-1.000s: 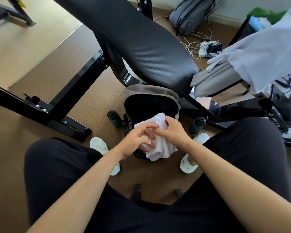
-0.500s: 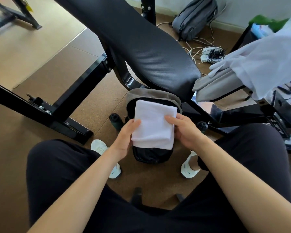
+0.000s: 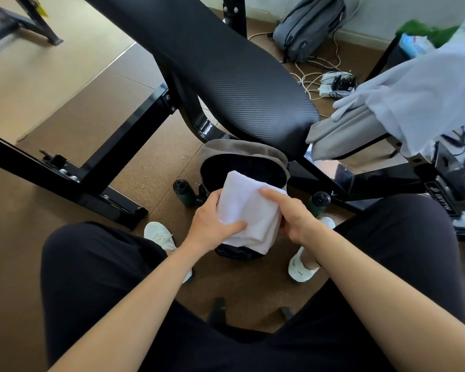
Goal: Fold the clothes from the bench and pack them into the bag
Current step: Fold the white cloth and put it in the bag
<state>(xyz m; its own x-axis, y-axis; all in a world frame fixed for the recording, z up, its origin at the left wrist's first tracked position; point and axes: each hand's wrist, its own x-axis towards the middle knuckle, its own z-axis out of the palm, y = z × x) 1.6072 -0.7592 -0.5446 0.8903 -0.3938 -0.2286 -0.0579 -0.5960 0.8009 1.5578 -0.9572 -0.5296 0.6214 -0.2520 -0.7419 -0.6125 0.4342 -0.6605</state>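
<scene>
The white cloth point(image 3: 248, 210) is folded smaller now; both hands point(image 3: 212, 224) point(image 3: 293, 218) squeeze it right above the open bag point(image 3: 243, 151).

Single head-worn wide-angle view, looking forward and steeply down from above the seated person's lap. Both forearms are entering from the bottom edge, close to the lens; the bench pad point(image 3: 226, 76) is crossing the upper frame, and the floor point(image 3: 65, 116) is receding toward the far wall.
</scene>
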